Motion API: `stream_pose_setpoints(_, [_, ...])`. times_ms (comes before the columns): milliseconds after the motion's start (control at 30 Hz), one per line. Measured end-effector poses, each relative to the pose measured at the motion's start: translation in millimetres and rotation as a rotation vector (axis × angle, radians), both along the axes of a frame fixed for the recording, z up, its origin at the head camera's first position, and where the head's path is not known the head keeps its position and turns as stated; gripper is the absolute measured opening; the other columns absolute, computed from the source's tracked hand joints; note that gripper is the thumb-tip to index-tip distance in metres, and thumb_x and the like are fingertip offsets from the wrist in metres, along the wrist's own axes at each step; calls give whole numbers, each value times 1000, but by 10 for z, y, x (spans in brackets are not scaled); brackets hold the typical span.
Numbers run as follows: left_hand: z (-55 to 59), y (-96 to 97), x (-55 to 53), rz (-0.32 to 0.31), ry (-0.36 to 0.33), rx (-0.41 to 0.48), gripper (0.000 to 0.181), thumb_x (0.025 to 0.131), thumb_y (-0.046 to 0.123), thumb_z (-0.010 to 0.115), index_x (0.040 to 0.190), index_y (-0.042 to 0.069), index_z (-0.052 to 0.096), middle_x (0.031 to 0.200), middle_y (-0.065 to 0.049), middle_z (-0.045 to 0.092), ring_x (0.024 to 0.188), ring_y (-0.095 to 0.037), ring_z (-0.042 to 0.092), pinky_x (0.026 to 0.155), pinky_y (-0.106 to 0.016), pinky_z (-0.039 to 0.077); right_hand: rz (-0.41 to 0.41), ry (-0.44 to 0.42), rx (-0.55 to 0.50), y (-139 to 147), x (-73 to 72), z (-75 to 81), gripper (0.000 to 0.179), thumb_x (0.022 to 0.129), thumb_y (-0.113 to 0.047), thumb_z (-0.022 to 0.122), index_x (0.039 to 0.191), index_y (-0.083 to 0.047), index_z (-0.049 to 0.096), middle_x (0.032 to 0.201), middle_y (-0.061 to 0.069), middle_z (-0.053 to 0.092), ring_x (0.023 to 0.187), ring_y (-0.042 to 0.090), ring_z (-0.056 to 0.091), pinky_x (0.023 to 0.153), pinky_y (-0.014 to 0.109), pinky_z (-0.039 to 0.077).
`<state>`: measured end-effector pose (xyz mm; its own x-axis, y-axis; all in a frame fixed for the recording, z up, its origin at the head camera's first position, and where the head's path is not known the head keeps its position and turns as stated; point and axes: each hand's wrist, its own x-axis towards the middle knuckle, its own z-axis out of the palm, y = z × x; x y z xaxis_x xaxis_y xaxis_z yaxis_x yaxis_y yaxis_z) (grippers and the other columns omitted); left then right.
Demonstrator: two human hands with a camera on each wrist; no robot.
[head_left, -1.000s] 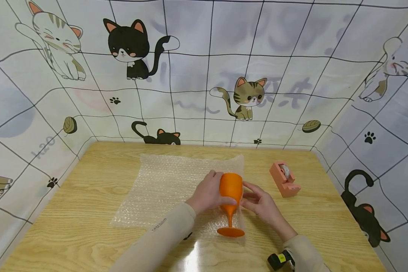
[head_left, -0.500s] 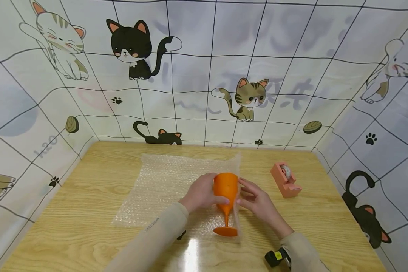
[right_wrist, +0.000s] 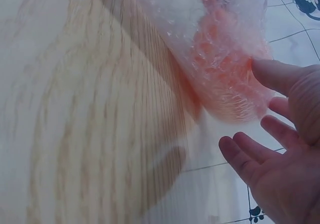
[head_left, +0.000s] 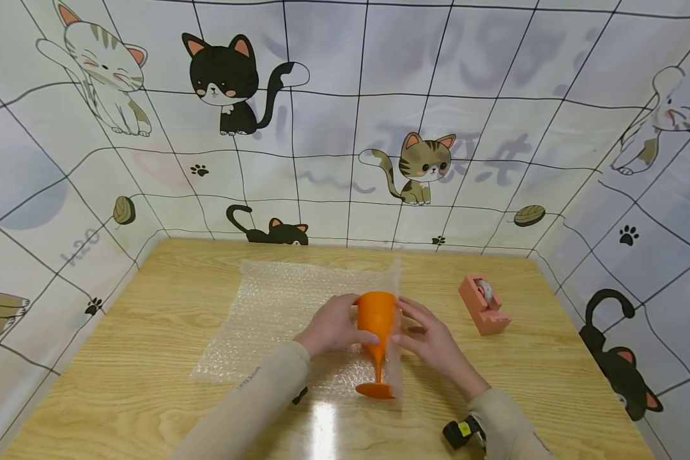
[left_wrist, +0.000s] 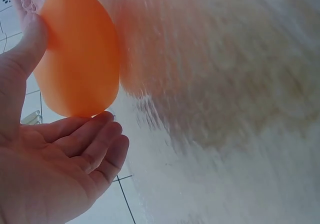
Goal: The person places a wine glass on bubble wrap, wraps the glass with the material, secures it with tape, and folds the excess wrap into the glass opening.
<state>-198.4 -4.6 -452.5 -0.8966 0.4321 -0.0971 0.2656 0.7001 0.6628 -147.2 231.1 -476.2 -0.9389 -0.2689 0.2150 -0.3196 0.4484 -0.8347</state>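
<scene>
An orange goblet lies on a sheet of bubble wrap, its foot toward the person. My left hand holds the bowl, thumb along its side and fingers at the rim, as the left wrist view also shows of the goblet. On the other side, my right hand holds the lifted right edge of the wrap against the bowl. In the right wrist view its thumb presses the bubble wrap, through which the orange shows, while the other fingers are spread near the rim end.
A pink tape dispenser stands on the wooden table to the right. A black device with a yellow mark is at the right wrist. Cat-printed cloth encloses the table at the back and sides.
Both hands and the goblet have shifted a little left. The right edge of the bubble wrap has moved left with them, upright against the goblet's side.
</scene>
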Motion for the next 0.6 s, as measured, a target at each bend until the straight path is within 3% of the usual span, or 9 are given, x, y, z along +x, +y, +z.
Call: stream_pose_setpoints(600, [-63, -203, -72, -27, -43, 33, 79, 77, 40, 92, 140, 5, 61, 140, -13, 64, 129, -34, 59, 110, -51, 47, 28, 57, 66, -184, -82, 78, 67, 92, -16, 79, 152, -8, 51, 159, 15, 45, 142, 40, 45, 104, 63, 47])
